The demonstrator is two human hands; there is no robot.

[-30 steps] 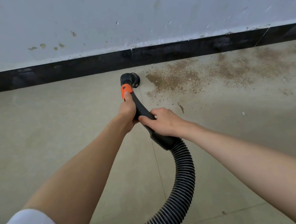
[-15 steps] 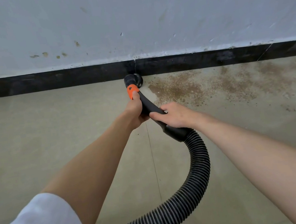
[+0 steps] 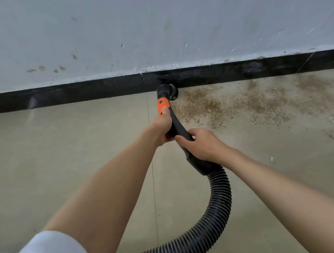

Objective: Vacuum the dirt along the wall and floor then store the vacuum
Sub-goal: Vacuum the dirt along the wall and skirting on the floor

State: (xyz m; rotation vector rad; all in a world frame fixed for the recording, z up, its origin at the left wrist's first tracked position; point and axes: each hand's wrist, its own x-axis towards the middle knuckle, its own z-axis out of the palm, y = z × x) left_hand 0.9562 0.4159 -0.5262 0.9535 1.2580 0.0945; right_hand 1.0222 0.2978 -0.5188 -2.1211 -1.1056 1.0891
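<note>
From the head camera, your brush nozzle [image 3: 167, 92] now sits against the black baseboard [image 3: 51, 96] at frame centre, closer to it than a second ago, at the left edge of the brown dirt [image 3: 243, 103] spread toward the right. Your left hand [image 3: 162, 129] grasps the black wand [image 3: 177, 125] just below its orange collar [image 3: 162, 105]; your right hand [image 3: 202, 145] grips it lower down. The ribbed hose [image 3: 219, 208] runs off the bottom edge. The bristles seem to touch the floor [image 3: 60, 161], though they blur.

Hose [image 3: 219, 206] cut off by bottom edge — vacuum body unseen; brush head [image 3: 167, 91] bristles too dark to tell.
</note>
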